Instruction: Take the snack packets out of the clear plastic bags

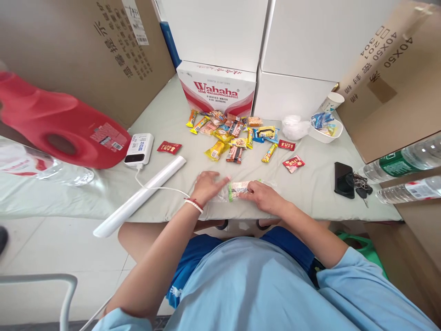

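So the small clear plastic bag with a snack inside lies flat at the near table edge, long axis running left-right between both hands. Right hand pinches its right end with closed fingers, while the left hand rests open and flat at its left end, gripping nothing.

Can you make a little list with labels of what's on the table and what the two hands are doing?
left hand: left hand lies flat on a clear plastic bag
right hand: right hand presses a snack packet in the bag
snack pile: wrapped snacks farther back, before the Wahaha box
left side: white roll, white device, red jug
right side: phone, keys, white bowl, paper cup, two water bottles
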